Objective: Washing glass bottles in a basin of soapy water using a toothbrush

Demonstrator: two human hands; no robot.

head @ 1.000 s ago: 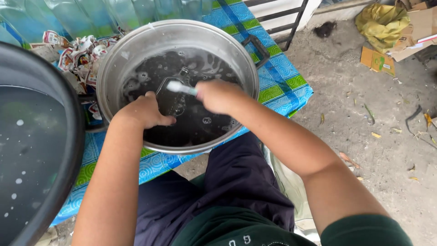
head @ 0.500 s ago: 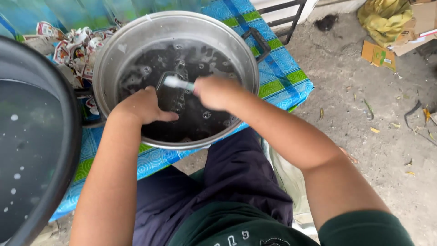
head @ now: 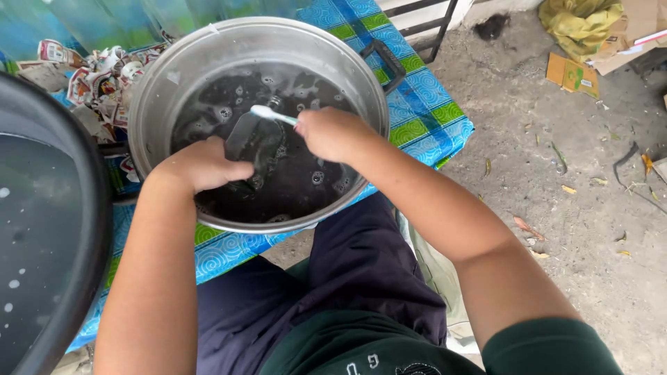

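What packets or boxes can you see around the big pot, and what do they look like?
Pile of torn packets: on the table, left of the metal pot; crumpled, white with red and dark print.
Flattened cardboard box: on the ground, top right; brown with a green mark.
Yellow bag: on the ground at the top right corner; crumpled.
Cardboard sheet: beside the yellow bag, at the right edge; pale brown.
No signs or screens in view.

Silver-grey steel pot [head: 174, 76] filled with dark, bubble-flecked liquid [head: 292, 173]; white toothbrush [head: 271, 114]; cloth [head: 417, 104] patterned in blue swirls, crossed by green checks; navy trousers [head: 361, 278].
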